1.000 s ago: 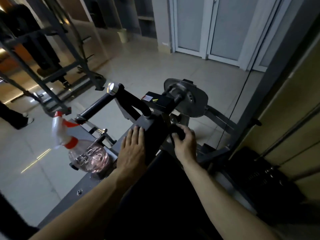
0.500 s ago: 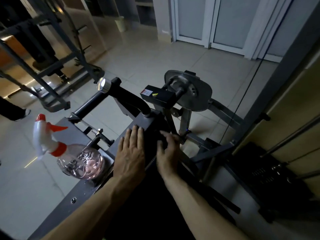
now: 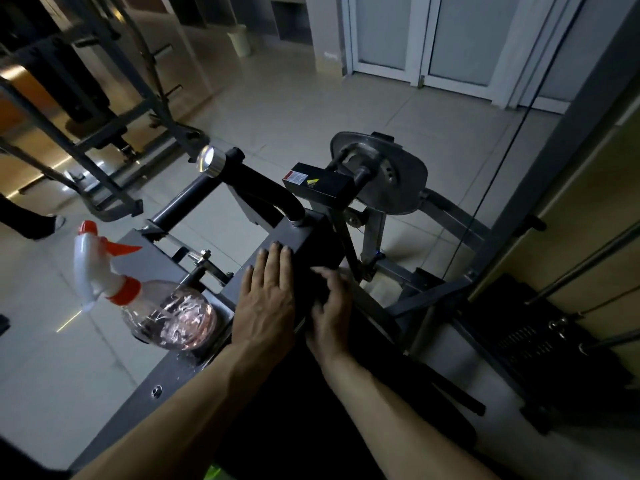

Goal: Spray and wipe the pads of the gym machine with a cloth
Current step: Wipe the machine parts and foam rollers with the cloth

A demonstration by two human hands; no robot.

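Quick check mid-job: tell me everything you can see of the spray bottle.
The spray bottle has a clear, rounded plastic body with pinkish glints, an orange collar, a white trigger head and an orange nozzle tip. It sits on the grey machine frame, its head leaning to the left in the picture. No hand holds it; the left hand lies flat just beside it, apart.

Gym, no doubt. Grey steel machine point(image 3: 138, 407) right in front of me: black handle bar point(image 3: 183, 199) with chrome end cap point(image 3: 210, 160), metal cam plate point(image 3: 398, 178) on pivot, steel guide rods point(image 3: 585, 265) off to my right. More kit on my left: big angled tube rack point(image 3: 117, 208). Pale tiled floor point(image 3: 311, 109) all round, glazed double doors point(image 3: 450, 39) ahead, small bin point(image 3: 239, 39) by far wall. Someone's leg and shoe point(image 3: 34, 223) at left edge.
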